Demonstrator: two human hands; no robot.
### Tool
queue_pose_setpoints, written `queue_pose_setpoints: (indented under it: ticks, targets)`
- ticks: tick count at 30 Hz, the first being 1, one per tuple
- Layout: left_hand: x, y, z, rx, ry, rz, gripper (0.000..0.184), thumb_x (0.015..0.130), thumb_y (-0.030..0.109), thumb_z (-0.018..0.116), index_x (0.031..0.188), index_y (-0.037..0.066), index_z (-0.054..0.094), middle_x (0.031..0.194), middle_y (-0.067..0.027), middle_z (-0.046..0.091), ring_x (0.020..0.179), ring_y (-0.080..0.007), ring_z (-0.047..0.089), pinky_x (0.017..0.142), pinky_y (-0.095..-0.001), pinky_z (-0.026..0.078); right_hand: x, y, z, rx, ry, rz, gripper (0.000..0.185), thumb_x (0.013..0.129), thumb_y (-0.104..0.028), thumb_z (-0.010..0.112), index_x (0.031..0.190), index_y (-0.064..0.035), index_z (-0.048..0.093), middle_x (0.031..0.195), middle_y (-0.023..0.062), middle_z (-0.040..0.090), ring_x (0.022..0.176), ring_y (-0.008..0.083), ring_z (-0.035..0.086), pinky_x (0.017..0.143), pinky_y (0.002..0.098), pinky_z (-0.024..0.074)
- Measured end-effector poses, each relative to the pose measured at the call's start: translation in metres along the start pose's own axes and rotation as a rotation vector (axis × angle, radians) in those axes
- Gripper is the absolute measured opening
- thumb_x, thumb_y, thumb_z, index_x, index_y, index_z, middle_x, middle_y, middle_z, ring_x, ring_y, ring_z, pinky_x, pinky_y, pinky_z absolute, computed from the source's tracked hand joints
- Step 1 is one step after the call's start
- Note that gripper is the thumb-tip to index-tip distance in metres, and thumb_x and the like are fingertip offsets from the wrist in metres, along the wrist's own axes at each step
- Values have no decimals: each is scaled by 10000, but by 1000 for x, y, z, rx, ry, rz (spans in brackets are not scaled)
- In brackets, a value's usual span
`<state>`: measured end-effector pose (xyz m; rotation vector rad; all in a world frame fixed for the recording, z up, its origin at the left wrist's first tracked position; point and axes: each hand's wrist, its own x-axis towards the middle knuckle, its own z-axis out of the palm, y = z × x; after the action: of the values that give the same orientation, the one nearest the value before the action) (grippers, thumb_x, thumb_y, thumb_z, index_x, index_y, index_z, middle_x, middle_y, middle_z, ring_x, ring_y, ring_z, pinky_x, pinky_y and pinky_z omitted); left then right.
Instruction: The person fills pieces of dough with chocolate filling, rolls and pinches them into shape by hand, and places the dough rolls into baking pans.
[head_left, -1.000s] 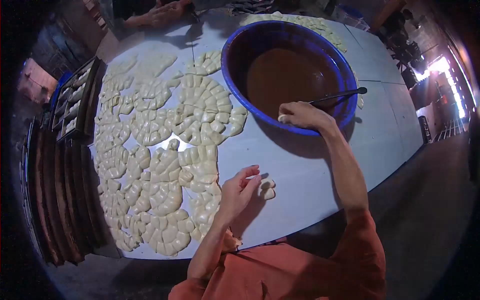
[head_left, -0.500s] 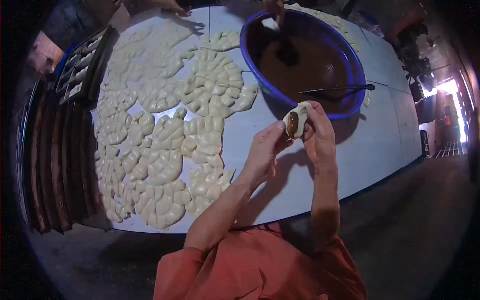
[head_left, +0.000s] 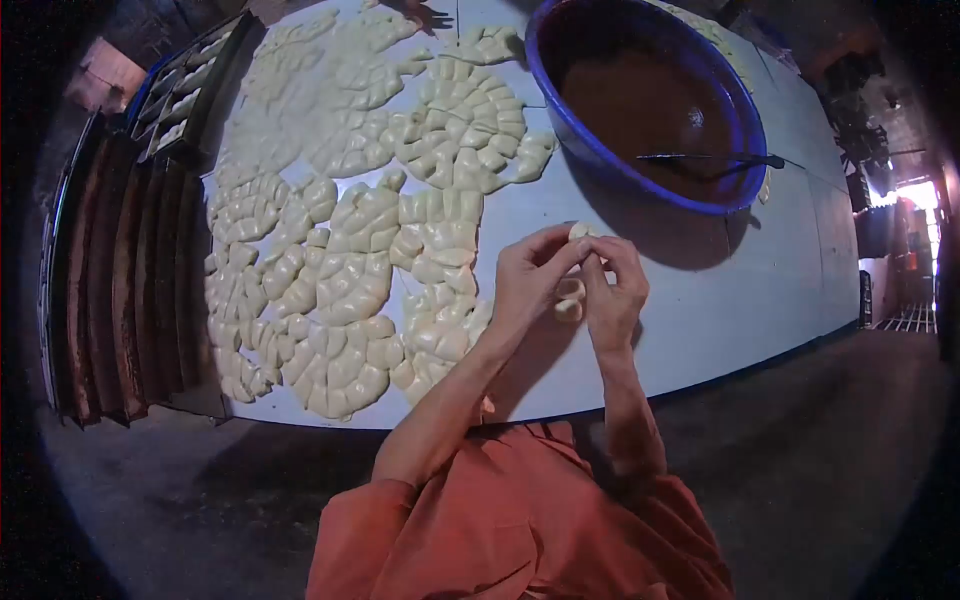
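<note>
My left hand and my right hand meet above the white table, fingers pinched together on a small piece of pale dough. Between the palms, lower down, more pale dough shows; whether it belongs to the same piece I cannot tell. No brown filling is visible in the hands, where fingers cover much of the dough. Just beyond them stands a large blue-purple tub of brown filling. A dark, thin-bladed tool rests across its near rim.
Many flattened, cut dough pieces cover the left of the table. Dark trays stand on edge at the left, near a tray holding pale pieces. Another person's hand shows at the far edge.
My hands have come together over the dough, whose brown filling showed before. The view has shifted, so the tub sits higher and further right. Another person's hand has left the tub.
</note>
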<state>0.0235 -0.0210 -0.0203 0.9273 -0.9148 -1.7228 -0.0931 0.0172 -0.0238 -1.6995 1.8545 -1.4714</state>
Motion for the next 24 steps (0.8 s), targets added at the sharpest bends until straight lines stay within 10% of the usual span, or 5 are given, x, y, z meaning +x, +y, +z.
queue_pose_setpoints:
  ticks: [2, 6, 11, 18, 24]
  targets:
    - [6, 0, -7, 44, -33, -14, 365, 927, 228, 722, 1199, -11, 678, 1060, -55, 701, 920, -117, 643, 791, -258, 530, -3, 8, 1, 450, -70, 463, 146, 923, -62, 677, 1057, -22, 718, 1072, 50, 648, 856, 138, 619, 778, 297, 525]
    - [13, 27, -19, 174, -132, -238, 358, 931, 315, 711, 1169, 46, 698, 1027, -34, 704, 911, -109, 645, 769, -255, 527, -4, -3, -20, 725, -304, 481, 281, 948, -82, 660, 1224, -34, 654, 1073, 36, 641, 905, 120, 611, 846, 272, 503]
    - [5, 26, -15, 115, -211, -200, 350, 929, 272, 712, 1180, 29, 685, 1022, -45, 705, 938, -118, 655, 740, -262, 561, -9, 31, -20, 397, -228, -34, 337, 890, -40, 719, 1214, -37, 626, 1180, 110, 594, 993, 161, 605, 841, 275, 513]
    - [9, 12, -20, 211, -325, -166, 232, 941, 66, 592, 1132, -5, 703, 1031, -76, 701, 893, -126, 674, 765, -281, 592, -21, 16, 1, 530, 89, 3, 299, 929, -58, 674, 1200, -68, 550, 1190, 116, 583, 986, 167, 605, 839, 320, 520]
    - [-15, 6, -7, 226, -389, -64, 344, 959, 108, 627, 1283, -5, 628, 1030, -66, 703, 891, -90, 657, 723, -243, 551, -23, 38, -8, 50, 233, -206, 137, 953, -124, 661, 1036, -43, 589, 935, 112, 646, 721, 214, 638, 615, 321, 525]
